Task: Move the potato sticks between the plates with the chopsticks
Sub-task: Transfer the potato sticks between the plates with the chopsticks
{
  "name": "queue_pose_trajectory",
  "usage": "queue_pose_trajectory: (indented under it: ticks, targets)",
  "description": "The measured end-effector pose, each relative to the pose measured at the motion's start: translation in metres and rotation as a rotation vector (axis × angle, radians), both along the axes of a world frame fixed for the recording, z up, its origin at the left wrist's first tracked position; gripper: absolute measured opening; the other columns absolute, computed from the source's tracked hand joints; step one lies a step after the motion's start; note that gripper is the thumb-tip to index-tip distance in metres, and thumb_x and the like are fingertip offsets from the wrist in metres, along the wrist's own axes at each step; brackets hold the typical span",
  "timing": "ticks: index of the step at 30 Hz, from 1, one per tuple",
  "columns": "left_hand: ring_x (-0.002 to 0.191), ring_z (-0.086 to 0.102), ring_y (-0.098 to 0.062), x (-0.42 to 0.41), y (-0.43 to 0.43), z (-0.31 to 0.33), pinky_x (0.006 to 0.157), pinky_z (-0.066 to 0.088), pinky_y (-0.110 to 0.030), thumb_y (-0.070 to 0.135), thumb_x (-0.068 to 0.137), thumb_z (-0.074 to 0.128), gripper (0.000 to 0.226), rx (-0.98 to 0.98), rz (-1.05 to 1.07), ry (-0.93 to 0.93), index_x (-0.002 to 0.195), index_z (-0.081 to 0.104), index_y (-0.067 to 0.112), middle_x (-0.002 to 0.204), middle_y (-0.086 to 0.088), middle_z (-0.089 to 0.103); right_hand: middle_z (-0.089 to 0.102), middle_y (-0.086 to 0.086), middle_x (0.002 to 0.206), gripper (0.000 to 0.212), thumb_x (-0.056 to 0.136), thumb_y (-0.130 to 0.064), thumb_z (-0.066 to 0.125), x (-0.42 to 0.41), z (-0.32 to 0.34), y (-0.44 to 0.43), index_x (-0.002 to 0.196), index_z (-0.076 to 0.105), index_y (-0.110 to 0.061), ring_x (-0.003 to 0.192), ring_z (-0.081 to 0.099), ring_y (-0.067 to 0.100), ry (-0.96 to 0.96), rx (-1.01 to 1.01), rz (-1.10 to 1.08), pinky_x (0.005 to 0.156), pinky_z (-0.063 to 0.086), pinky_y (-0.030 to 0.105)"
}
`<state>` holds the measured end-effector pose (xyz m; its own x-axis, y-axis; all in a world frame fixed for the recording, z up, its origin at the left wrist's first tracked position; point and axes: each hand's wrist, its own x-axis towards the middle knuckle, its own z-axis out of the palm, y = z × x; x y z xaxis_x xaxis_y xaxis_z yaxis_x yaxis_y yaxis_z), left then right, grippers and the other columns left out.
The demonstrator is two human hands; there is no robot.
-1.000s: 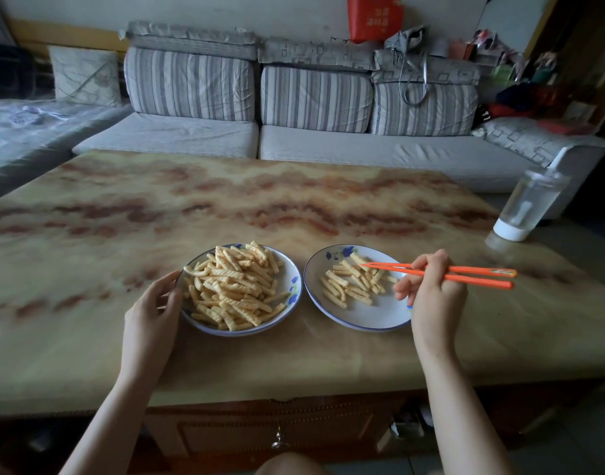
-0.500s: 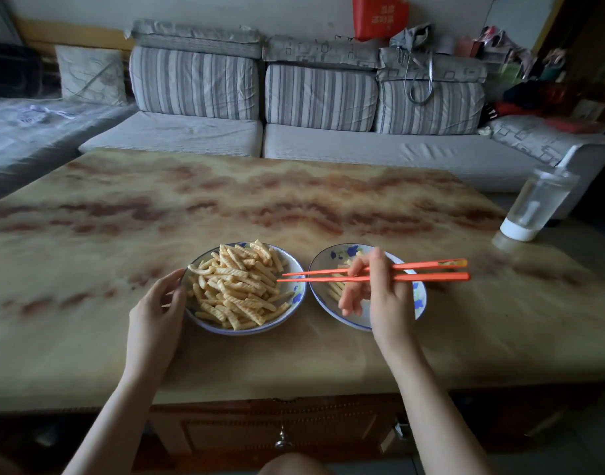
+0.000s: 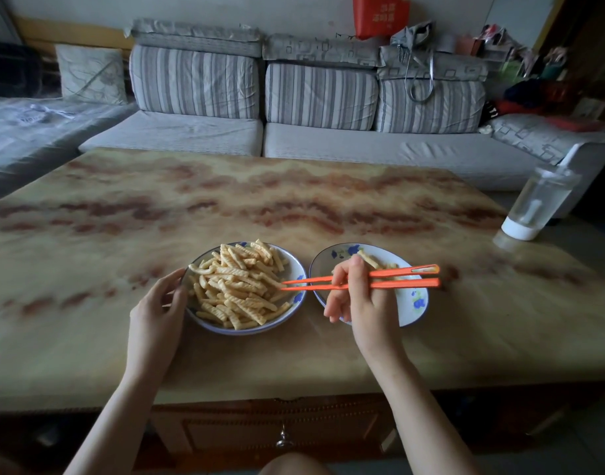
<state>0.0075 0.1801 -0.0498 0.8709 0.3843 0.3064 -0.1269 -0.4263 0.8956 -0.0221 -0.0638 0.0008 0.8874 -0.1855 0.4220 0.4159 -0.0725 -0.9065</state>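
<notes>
Chopsticks (image 3: 397,284) now reach left plate (image 3: 295,269), tips at the sticks (image 3: 239,289).
My right hand (image 3: 366,303) grips them, shifted left from right plate (image 3: 414,303); left hand (image 3: 157,310) still holds left plate's rim.

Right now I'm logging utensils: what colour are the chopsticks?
Orange, both chopsticks, clearest in the head view, held by the right hand.

The left hand (image 3: 157,313) and right hand (image 3: 366,303) are bare, forearms (image 3: 428,416) uncovered to the frame edge (a bare knee (image 3: 290,466) shows below).
</notes>
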Motion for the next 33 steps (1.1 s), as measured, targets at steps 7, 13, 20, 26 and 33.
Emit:
queue_pose_trajectory:
  ticks: [7,13,20,26,33]
  targets:
    - [0.093,0.059,-0.005,0.0,0.0,-0.001,0.074,0.042,-0.015,0.022,0.094,0.056,0.028,-0.008,0.002,0.002,0.12,0.064,0.021,0.103,0.008,0.064,0.049,0.006,0.039,0.043,0.105,-0.022,0.029,0.003,0.009,-0.032,0.068,0.047,-0.01,0.034,0.045,0.016,-0.053,0.147,-0.261,0.039,0.031,0.018]
    - [0.093,0.059,-0.008,0.001,0.0,-0.001,0.076,0.04,-0.024,0.024,0.094,0.056,0.028,-0.003,0.01,0.007,0.12,0.065,0.022,0.102,0.004,0.065,0.05,0.024,0.05,0.041,0.104,-0.021,0.03,0.01,0.01,-0.065,0.069,0.045,-0.008,0.034,0.045,0.015,-0.072,0.132,-0.506,0.037,0.033,0.016]
    - [0.093,0.058,-0.007,0.001,0.001,-0.001,0.075,0.04,-0.022,0.021,0.094,0.055,0.029,0.006,0.002,0.021,0.122,0.064,0.021,0.103,0.003,0.065,0.056,0.029,0.056,0.042,0.103,-0.029,0.033,0.015,-0.002,-0.077,0.07,0.051,-0.009,0.041,0.051,0.025,-0.03,0.043,-0.586,0.041,0.038,0.019]
    - [0.091,0.057,-0.007,0.0,0.0,0.0,0.07,0.038,-0.018,0.021,0.094,0.055,0.029,0.012,0.004,0.021,0.121,0.064,0.02,0.098,0.006,0.062,0.052,0.023,0.051,0.039,0.103,-0.023,0.032,0.009,0.007,-0.069,0.07,0.048,-0.011,0.036,0.048,0.018,-0.078,0.115,-0.548,0.038,0.034,0.019]
    - [0.091,0.057,-0.005,0.0,0.001,0.001,0.069,0.039,-0.014,0.019,0.094,0.055,0.029,0.016,0.004,0.022,0.121,0.064,0.019,0.099,0.007,0.063,0.048,0.005,0.036,0.044,0.104,-0.021,0.027,0.002,0.011,-0.04,0.068,0.049,-0.006,0.03,0.041,0.018,0.011,0.1,-0.157,0.037,0.025,0.021]
